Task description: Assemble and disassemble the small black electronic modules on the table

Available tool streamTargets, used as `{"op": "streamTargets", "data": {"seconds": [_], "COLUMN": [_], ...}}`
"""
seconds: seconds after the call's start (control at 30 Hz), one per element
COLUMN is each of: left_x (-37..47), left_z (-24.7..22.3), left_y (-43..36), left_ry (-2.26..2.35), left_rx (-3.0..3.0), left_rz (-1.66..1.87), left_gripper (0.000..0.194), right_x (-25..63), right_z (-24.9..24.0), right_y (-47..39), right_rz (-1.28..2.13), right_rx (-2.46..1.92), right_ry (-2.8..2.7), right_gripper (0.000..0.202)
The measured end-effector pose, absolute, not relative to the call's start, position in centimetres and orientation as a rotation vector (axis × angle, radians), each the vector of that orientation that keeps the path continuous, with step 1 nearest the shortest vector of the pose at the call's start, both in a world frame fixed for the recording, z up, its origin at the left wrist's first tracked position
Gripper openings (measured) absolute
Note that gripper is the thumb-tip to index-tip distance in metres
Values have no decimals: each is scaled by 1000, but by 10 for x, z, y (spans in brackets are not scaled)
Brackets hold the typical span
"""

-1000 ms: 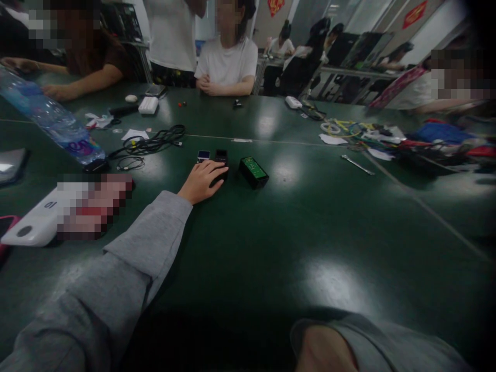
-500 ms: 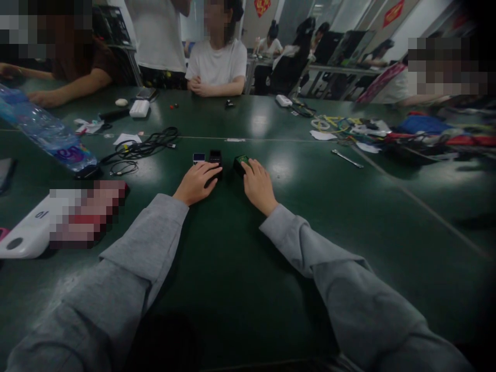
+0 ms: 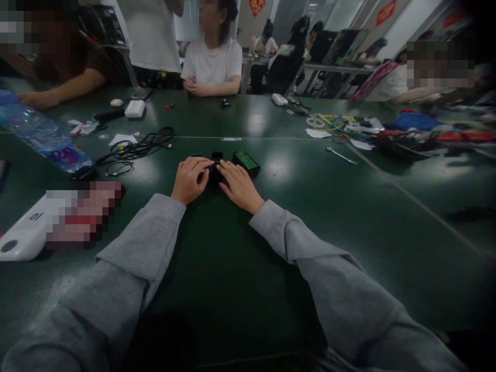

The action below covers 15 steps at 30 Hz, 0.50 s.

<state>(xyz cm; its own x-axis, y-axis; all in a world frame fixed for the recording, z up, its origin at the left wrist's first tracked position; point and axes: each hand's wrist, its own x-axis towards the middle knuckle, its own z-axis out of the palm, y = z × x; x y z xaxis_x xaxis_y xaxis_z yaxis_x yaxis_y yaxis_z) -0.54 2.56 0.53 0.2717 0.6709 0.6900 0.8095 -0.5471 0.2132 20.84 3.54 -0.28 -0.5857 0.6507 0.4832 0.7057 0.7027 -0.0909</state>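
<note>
A small black device (image 3: 217, 155) stands on the dark green table (image 3: 240, 289), in front of me. My left hand (image 3: 191, 179) is closed at its left side, and my right hand (image 3: 239, 185) is closed at its right side, with the fingertips of both close together on it. Just right of it and behind my right hand lies a black box with a green top (image 3: 246, 161). The edge of another small item with a dark screen (image 3: 196, 155) shows behind my left hand's fingers.
At the left are a plastic bottle (image 3: 46, 137), a white device (image 3: 34, 222), a red object (image 3: 87, 214) and black cables (image 3: 145, 144). A wrench (image 3: 341, 156) and a heap of wires (image 3: 418, 129) lie to the right. A person in white (image 3: 212, 64) sits opposite.
My right hand has left the green-topped box and moved left to the black device beside my left hand. The green top now shows more fully. The whole view has shifted slightly.
</note>
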Motion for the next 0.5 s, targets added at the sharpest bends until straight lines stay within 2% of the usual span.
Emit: {"op": "streamTargets", "data": {"seconds": [0.13,0.3,0.43,0.5], "left_x": [-12,-9,8,16], "left_z": [1,1,19,32], "left_y": [33,32,3,-14], "left_ry": [-1472,-1389,-1375,-1364], "left_rx": [-2208,-2309,-2215,-2319], "left_rz": [-1285,-1179,-1193,-1092], "left_gripper": [27,27,26,28], "right_x": [204,206,208,209], "right_z": [-5,-4,-4,-5], "right_y": [33,34,36,37], "right_rz": [-34,-78,-90,-106], "right_rx": [-1011,-1074,-1081,-1066], "right_ry": [-2438,-2311,-2290,-2285], "right_gripper": [49,36,31,30]}}
